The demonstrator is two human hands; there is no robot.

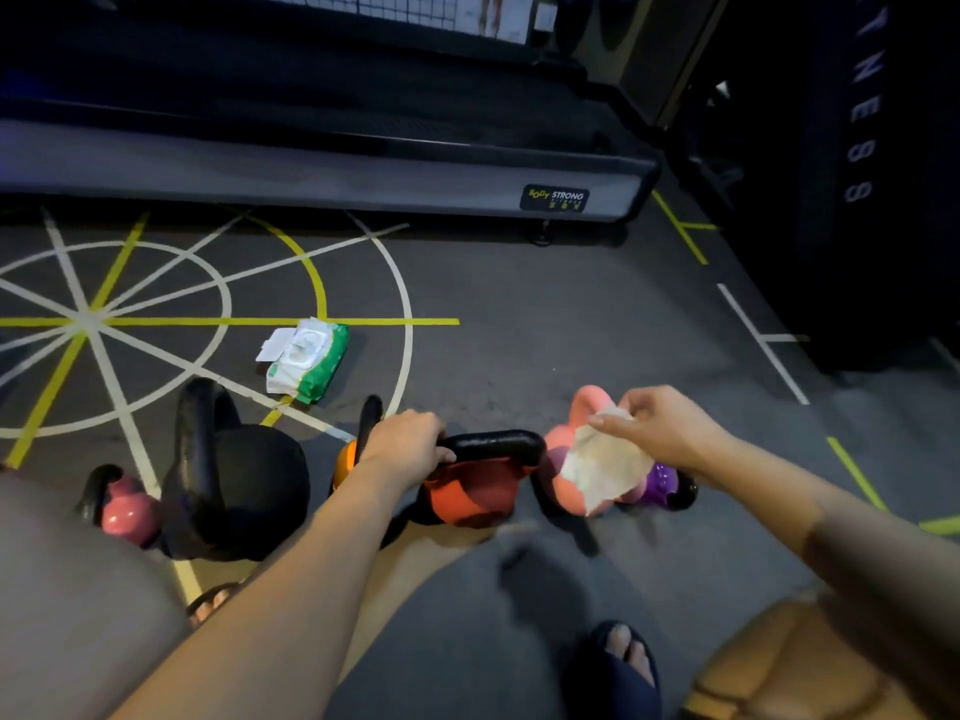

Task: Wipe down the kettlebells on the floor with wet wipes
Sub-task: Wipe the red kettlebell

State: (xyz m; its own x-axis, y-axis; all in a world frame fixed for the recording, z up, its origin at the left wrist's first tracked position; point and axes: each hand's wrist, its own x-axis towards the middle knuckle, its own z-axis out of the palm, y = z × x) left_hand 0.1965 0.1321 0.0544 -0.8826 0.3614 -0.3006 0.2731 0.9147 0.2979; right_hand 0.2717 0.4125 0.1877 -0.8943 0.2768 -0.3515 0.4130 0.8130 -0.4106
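Note:
Several kettlebells stand in a row on the dark gym floor. My left hand (pixel 402 443) grips the black handle of the red kettlebell (pixel 475 493). My right hand (pixel 657 426) pinches a crumpled wet wipe (pixel 605 467), which hangs in front of the salmon-pink kettlebell (pixel 566 444). To the left stand a large black kettlebell (pixel 236 472) and a small pink one (pixel 127 514). An orange kettlebell (pixel 345 462) peeks out behind my left wrist. A purple kettlebell (pixel 662 483) sits partly hidden under my right hand.
A green and white wet wipe pack (pixel 304 361) lies on the floor with its lid flipped up, beyond the kettlebells. A treadmill base (pixel 363 184) runs across the back. A tall black punching bag (pixel 872 189) stands at the right. My sandalled foot (pixel 626 662) is at the bottom.

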